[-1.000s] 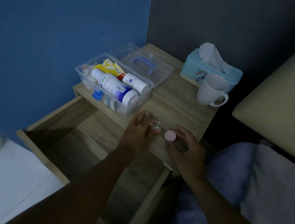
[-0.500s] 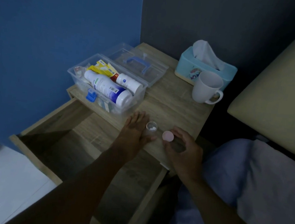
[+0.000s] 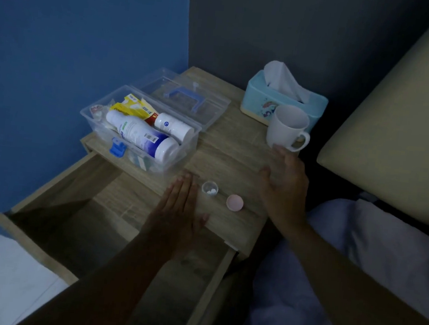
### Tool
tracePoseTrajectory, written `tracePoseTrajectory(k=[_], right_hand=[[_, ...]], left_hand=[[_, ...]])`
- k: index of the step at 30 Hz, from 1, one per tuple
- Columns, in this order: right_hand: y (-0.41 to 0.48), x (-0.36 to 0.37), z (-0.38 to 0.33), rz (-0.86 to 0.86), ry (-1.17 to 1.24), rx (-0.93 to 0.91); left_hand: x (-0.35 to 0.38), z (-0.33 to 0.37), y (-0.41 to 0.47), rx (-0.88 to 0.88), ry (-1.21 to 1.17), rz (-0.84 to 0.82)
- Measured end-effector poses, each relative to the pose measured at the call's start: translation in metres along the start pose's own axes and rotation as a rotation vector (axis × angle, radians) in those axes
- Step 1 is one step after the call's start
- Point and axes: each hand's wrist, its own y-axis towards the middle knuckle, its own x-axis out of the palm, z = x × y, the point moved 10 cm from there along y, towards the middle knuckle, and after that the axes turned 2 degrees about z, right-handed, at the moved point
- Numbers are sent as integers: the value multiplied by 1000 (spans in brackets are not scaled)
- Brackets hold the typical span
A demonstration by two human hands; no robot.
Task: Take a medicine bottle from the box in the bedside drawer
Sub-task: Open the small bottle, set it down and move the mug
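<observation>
A clear plastic box (image 3: 188, 143) stands open on the bedside table's left side, holding a large white and blue bottle (image 3: 141, 136), a smaller white bottle (image 3: 173, 127) and yellow packets. A small clear medicine bottle (image 3: 209, 187) with white pills stands uncapped near the table's front edge, its pink cap (image 3: 234, 202) lying just to the right. My left hand (image 3: 180, 209) lies flat and open to the left of the small bottle. My right hand (image 3: 284, 186) hovers open below a white mug (image 3: 287, 127), fingertips close to its base. The wooden drawer (image 3: 109, 233) is pulled out.
The box's clear lid (image 3: 186, 97) with a blue handle lies behind the box. A light blue tissue box (image 3: 285, 98) stands at the table's back right. A beige headboard (image 3: 403, 135) and pale bedding (image 3: 357, 258) fill the right side. Blue wall is on the left.
My right hand has let go of the pink cap and moved up and right toward the mug. My left hand has drawn back slightly from the small bottle.
</observation>
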Motion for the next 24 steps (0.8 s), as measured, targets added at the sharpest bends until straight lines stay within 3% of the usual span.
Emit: tracePoseTrajectory(k=[5, 13, 24], right_hand=[[67, 8, -6, -63, -110, -75], [121, 22, 36, -107, -224, 242], [115, 16, 43, -2, -179, 351]], left_hand=[[3, -1, 1, -19, -6, -17], [2, 1, 0, -23, -15, 2], [5, 0, 1, -20, -36, 38]])
